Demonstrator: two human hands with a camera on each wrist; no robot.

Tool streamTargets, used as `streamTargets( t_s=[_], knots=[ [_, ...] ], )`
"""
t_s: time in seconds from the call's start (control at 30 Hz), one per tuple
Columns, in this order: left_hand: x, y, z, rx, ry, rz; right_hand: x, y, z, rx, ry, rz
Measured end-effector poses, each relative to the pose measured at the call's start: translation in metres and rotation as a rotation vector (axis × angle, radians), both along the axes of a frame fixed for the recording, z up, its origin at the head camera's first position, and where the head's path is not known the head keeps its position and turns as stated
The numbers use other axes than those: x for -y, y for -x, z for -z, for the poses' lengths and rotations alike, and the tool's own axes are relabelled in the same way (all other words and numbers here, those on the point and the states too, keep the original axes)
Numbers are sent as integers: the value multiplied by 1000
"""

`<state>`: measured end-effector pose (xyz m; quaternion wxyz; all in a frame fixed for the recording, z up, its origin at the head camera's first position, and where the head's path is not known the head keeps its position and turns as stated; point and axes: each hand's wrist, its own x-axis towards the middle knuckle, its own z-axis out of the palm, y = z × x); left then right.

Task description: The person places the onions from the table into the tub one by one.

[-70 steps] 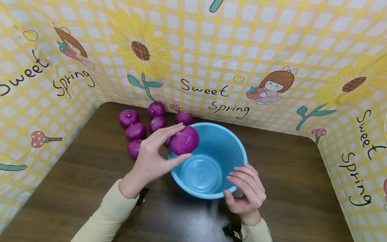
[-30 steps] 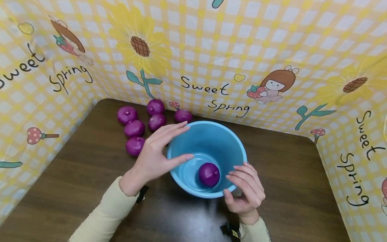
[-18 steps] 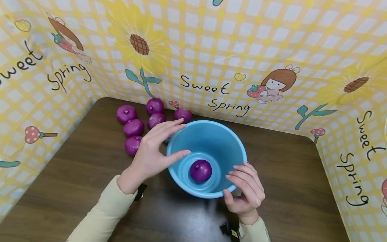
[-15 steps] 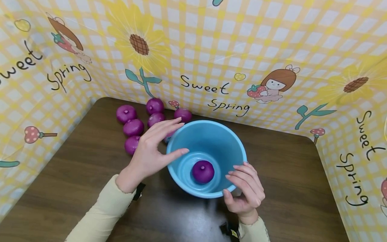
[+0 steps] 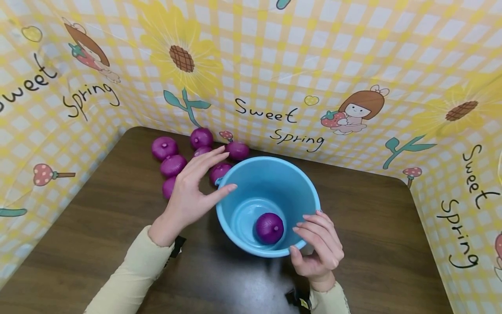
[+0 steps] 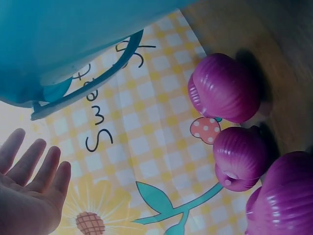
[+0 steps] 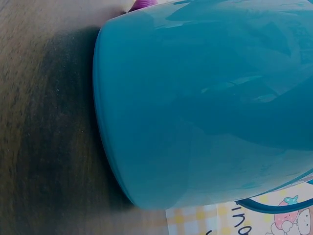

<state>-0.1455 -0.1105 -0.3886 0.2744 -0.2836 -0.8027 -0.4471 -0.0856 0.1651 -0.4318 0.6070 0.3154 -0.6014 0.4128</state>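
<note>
A light blue bucket (image 5: 270, 168) stands upright on the table, with one purple onion (image 5: 269, 228) on its floor. My right hand (image 5: 319, 244) grips the right side of the rim, fingers over the edge and thumb at the front. Fingers spread and holding nothing, my left hand (image 5: 190, 198) hovers beside the bucket's left rim, its thumb overlapping that rim in the head view. Beneath and beyond it lie more onions, one (image 5: 220, 173) close against the bucket and another (image 5: 168, 187) partly hidden by the hand. The left wrist view shows the left hand (image 6: 32, 188) with extended fingers.
Several onions (image 5: 173, 165) are grouped at the back left of the dark wooden table (image 5: 372, 226); one onion (image 5: 237, 150) sits behind the bucket. A yellow checked cloth (image 5: 266, 74) walls the table's back and sides. The bucket's handle (image 6: 98, 81) hangs along its far side.
My left hand has let go of an onion, which dropped into the bucket and rolled about on its floor. That hand has since drawn left off the bucket. My right hand has stayed at the rim.
</note>
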Motion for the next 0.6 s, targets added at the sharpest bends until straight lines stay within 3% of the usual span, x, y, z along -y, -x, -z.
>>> streamTargets(
  t_s=[0.6],
  knots=[
    [10, 14, 16, 86, -57, -115, -2, 0, 3, 0, -5, 1]
  ],
)
